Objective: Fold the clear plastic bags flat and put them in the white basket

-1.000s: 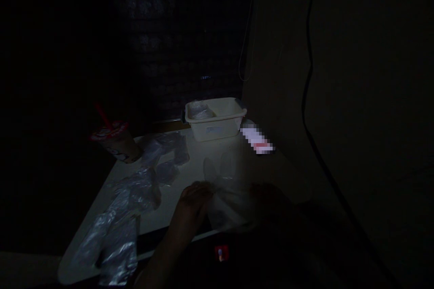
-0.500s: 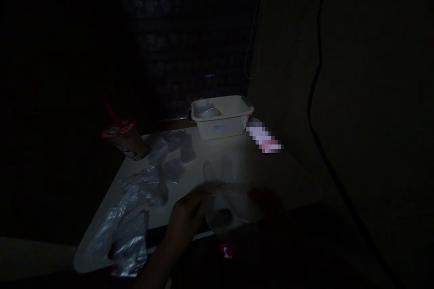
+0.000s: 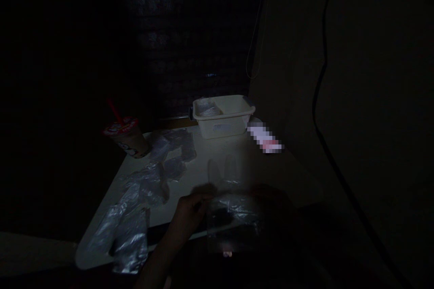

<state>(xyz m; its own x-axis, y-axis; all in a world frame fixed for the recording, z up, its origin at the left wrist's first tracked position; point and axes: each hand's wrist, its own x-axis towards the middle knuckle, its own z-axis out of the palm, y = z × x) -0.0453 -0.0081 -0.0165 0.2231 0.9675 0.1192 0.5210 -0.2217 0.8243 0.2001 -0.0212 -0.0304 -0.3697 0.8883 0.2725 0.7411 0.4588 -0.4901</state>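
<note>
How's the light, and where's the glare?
Head view: very dark, right hand nearly lost in shadow, left hand dim but visible; head view: glints on the clear plastic bag between them; head view: a pixelated pink-and-white oblong is brightest.

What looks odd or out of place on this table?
Mainly the loose plastic bags, strewn crumpled along the left side, the nearest seemingly overhanging the front of the table. No spill shows, though it's very dark.
</note>
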